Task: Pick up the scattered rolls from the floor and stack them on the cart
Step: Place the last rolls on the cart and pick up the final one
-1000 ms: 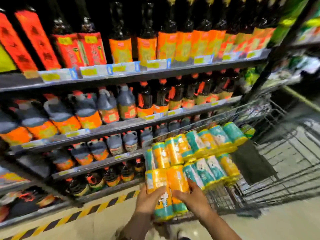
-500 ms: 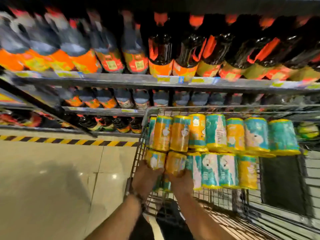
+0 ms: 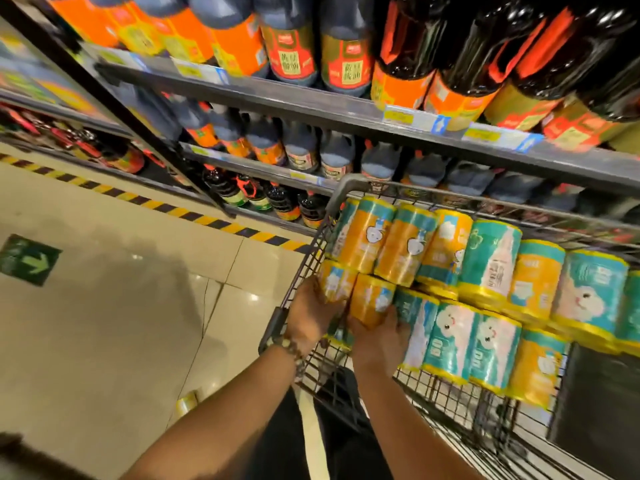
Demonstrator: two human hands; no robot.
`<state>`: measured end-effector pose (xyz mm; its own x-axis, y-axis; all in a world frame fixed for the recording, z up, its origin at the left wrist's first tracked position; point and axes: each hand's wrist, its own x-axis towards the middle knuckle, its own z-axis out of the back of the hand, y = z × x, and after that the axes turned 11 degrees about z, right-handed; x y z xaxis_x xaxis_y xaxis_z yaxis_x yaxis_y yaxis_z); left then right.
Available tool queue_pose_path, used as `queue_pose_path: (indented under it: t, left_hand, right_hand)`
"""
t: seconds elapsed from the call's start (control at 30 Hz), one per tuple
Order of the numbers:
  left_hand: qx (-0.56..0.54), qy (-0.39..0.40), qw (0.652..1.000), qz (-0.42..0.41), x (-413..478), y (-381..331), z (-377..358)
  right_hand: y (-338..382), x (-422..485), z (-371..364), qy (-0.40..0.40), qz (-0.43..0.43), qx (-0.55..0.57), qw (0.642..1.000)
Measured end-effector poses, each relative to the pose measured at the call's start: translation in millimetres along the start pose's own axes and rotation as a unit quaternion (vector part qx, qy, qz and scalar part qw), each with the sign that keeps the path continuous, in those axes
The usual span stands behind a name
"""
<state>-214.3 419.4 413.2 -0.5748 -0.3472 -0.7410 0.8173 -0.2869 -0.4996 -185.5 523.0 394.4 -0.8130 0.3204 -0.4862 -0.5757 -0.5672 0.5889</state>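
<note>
A beaded bracelet [image 3: 290, 348] sits at the wrist of the left hand [image 3: 311, 317] (beads dark, blurred); forearms [image 3: 221, 414] bare; dark trousers [image 3: 341, 431] below.

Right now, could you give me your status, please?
Hands: left hand grips the end orange roll, right hand grips the second orange roll. Both rolls in cart, lower row. Nothing blocking.

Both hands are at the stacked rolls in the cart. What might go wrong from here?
1. The left hand and right hand hold orange rolls right under the upper row; a nudge might topple that row.
2. The lower row looks tilted in the cart; released rolls may slide.
</note>
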Motion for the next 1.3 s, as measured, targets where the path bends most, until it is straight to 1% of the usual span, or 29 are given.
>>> queue_pose_path:
  t: [0.07,0.17,0.3,0.43,0.47,0.53,0.6,0.67,0.73,0.8,0.87,0.93,0.97,1.0,1.03,1.07,1.13,1.23,1.3]
  left_hand:
    - [-0.006,-0.009,1.000,-0.015,-6.0,4.6,3.4]
    - [0.013,-0.048,0.998,-0.048,-13.6,16.8,9.8]
    - [-0.022,-0.051,0.996,-0.069,-30.8,35.2,27.9]
    - [-0.097,-0.069,0.992,-0.045,-40.9,62.3,58.9]
    - [-0.108,-0.068,0.991,-0.034,-42.3,71.7,67.2]
    - [-0.125,-0.071,0.989,-0.020,-44.3,92.4,82.9]
    - [-0.144,-0.078,0.986,-0.013,-45.0,113.2,97.6]
    - [-0.161,-0.088,0.983,-0.010,-45.7,134.3,112.7]
    - [-0.187,-0.092,0.978,0.010,-46.9,157.7,128.6]
    - [-0.219,-0.093,0.970,0.039,-47.5,183.2,146.2]
    - [-0.247,-0.096,0.962,0.067,-46.9,213.1,163.5]
    - [-0.264,-0.104,0.955,0.090,-47.5,247.0,181.6]
    - [-0.271,-0.106,0.951,0.100,-46.6,265.5,191.1]
    - [-0.277,-0.109,0.949,0.105,-43.9,284.5,200.3]
    - [-0.276,-0.113,0.948,0.112,-40.6,304.2,208.7]
    - [-0.270,-0.122,0.948,0.120,-36.0,323.9,217.3]
    - [-0.267,-0.139,0.941,0.153,-23.0,364.0,230.9]
    - [-0.286,-0.160,0.920,0.214,6.7,425.3,240.9]
    - [-0.289,-0.187,0.908,0.238,33.7,467.4,239.2]
  right_hand:
    - [-2.0,0.7,2.1,-0.005,0.013,0.018,1.000]
    - [-4.6,-0.8,2.6,-0.031,0.031,0.038,0.998]
    - [-8.0,-7.4,2.2,-0.038,0.060,0.057,0.996]
    - [-32.7,7.0,-9.9,-0.031,0.083,-0.014,0.996]
    - [-26.6,3.4,-10.1,-0.035,0.085,-0.029,0.995]
    - [-2.0,-13.8,-8.0,-0.072,0.106,-0.024,0.991]
    - [20.3,-33.4,-11.1,-0.094,0.164,0.013,0.982]
    - [38.8,-57.3,-22.2,-0.077,0.212,0.061,0.972]
    - [57.2,-85.3,-40.0,-0.033,0.240,0.104,0.965]
    - [70.3,-107.6,-63.1,0.012,0.275,0.079,0.958]
    - [78.6,-122.6,-84.1,0.048,0.296,0.010,0.954]
    - [84.0,-138.2,-101.7,0.030,0.292,-0.047,0.955]
    - [85.1,-145.4,-111.6,0.011,0.312,-0.070,0.947]
    - [87.7,-153.5,-125.0,0.019,0.345,-0.087,0.934]
    - [89.1,-163.2,-141.6,0.062,0.364,-0.104,0.924]
    - [89.0,-173.1,-163.4,0.122,0.370,-0.122,0.913]
    - [86.3,-192.1,-216.8,0.247,0.370,-0.166,0.880]
    - [67.2,-208.2,-306.7,0.385,0.382,-0.226,0.809]
    - [47.3,-209.4,-367.4,0.457,0.374,-0.260,0.764]
